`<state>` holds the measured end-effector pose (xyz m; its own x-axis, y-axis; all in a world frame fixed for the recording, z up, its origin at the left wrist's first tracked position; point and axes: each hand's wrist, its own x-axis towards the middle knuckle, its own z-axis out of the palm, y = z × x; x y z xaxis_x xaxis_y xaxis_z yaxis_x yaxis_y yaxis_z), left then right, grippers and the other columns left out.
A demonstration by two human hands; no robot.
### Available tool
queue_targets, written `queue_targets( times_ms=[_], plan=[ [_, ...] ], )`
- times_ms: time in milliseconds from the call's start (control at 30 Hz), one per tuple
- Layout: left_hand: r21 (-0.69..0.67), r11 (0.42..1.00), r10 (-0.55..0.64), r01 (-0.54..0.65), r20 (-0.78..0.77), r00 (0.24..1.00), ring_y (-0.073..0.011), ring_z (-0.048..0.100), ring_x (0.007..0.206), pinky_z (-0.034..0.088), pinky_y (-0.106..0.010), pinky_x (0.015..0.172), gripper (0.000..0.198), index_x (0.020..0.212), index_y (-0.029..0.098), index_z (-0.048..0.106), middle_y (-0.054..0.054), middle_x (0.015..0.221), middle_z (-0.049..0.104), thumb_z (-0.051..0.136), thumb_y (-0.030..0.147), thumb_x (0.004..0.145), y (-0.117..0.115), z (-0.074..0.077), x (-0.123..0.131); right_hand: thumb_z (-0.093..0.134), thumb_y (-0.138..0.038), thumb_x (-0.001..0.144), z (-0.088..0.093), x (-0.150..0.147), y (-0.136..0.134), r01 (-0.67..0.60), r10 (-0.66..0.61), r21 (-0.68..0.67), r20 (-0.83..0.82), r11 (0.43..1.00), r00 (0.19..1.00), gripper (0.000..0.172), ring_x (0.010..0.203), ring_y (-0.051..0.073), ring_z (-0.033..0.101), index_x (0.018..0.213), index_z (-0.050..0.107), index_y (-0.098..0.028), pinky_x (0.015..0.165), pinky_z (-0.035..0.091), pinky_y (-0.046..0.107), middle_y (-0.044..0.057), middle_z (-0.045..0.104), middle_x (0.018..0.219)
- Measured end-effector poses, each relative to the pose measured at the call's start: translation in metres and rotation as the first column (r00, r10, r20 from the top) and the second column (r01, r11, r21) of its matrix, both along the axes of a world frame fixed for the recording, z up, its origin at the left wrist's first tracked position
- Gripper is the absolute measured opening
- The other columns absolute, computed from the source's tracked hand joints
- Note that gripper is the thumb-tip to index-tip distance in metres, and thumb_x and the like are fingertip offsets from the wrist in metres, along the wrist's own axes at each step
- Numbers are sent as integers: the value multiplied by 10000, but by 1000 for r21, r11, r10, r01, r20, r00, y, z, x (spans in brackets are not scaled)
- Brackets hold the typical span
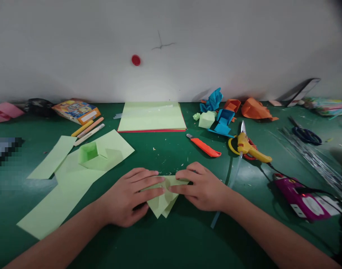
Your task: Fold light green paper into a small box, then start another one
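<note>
A piece of folded light-green paper point(161, 200) lies on the table in front of me, its two points facing me. My left hand point(130, 196) grips its left side, fingers laid over the top. From the other side, my right hand point(201, 186) has the upper right edge between its bent fingers. Part of the paper is hidden under both hands. To the left, a small open green paper box point(88, 152) sits on a light-green sheet point(75, 186), beside a shorter green strip point(54, 157).
An orange cutter knife point(206, 146) lies ahead of my right hand. Beyond it are a yellow glue gun point(252, 149) with a glue stick, and a purple box point(305, 200) with cables. Stacked sheets point(151, 116), folded blue paper point(223, 121) and a colourful carton point(77, 111) stand near the wall.
</note>
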<state>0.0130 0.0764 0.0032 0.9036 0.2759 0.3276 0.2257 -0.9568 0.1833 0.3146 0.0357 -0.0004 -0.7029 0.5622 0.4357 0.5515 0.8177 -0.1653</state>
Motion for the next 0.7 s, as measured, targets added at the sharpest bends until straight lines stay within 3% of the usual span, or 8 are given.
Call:
queue_targets(
  times_ms=[100, 233, 433, 567, 700],
  plan=[
    [-4, 998, -70, 70, -41, 997, -277, 481, 1443, 375, -454, 1170, 495, 1428, 251, 557, -69, 1525, 576, 595, 353, 946, 1, 3, 0, 559, -147, 972, -1, -4, -4, -5, 9, -69, 66, 998, 998, 410, 1143, 253, 491, 1334, 670, -304, 1019, 413, 425, 57, 644, 1339],
    [56, 998, -28, 33, -95, 995, -286, 480, 1455, 387, -454, 1188, 477, 1414, 264, 581, -66, 1565, 532, 635, 386, 956, 1, 1, 1, 499, -185, 1024, -2, -3, -1, 61, -36, -169, 144, 984, 989, 416, 1269, 285, 449, 1398, 635, -306, 1091, 390, 476, 62, 556, 1499],
    [108, 993, 58, -39, -177, 982, -305, 376, 1525, 321, -518, 1242, 481, 1463, 278, 556, -59, 1648, 408, 593, 401, 1000, 4, -4, 4, 478, -158, 1019, 1, 3, 3, 227, -196, -194, 167, 954, 966, 430, 1361, 344, 418, 1380, 663, -301, 1073, 384, 558, 63, 526, 1560],
    [147, 983, 141, -111, -212, 967, -341, 325, 1545, 349, -551, 1208, 521, 1511, 288, 512, -74, 1679, 345, 573, 410, 1008, 7, -4, 5, 483, -187, 1025, 0, 4, 3, 288, -256, -214, 164, 934, 953, 430, 1378, 346, 418, 1405, 645, -307, 1078, 376, 571, 45, 488, 1597],
    [159, 981, 147, -112, -225, 963, -345, 329, 1538, 348, -564, 1179, 492, 1503, 310, 522, -52, 1677, 356, 551, 377, 1016, 5, -2, 6, 536, -201, 1004, -3, 5, 5, 312, -280, -215, 167, 925, 945, 444, 1382, 355, 417, 1423, 629, -317, 1079, 383, 584, 45, 464, 1615]
  ],
)
